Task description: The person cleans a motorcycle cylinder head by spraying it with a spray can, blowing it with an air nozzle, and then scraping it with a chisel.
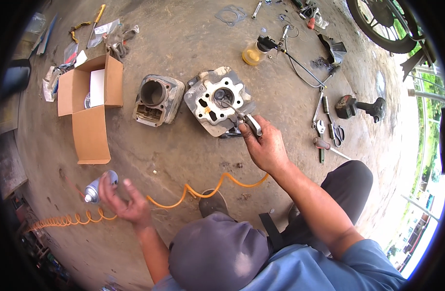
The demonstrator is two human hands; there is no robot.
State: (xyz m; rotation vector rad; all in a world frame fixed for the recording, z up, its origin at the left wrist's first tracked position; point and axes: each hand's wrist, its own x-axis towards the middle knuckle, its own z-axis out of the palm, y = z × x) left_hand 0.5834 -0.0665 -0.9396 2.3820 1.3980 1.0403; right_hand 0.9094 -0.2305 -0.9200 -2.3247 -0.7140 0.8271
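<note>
My right hand (267, 148) is closed around a metal air blow gun (254, 125). Its thin nozzle reaches over the round chamber of a grey engine cylinder head (226, 116), which lies face up on the floor. An orange coiled air hose (174, 206) runs across the floor toward that hand. At the lower left, my left hand (128, 203) has its fingers spread beside a tilted spray can (92, 190); the fingers partly cover the can. To the left of the head sits an engine cylinder block (172, 103) with a large round bore.
An open cardboard box (90, 138) stands at left, tools and plastic bags beyond it. Farther off are a jar of yellow liquid (252, 55) and a gasket (230, 15). On the right lie a cordless drill (363, 106), scissors (337, 136) and a screwdriver (323, 143), with a motorcycle wheel (383, 19) behind.
</note>
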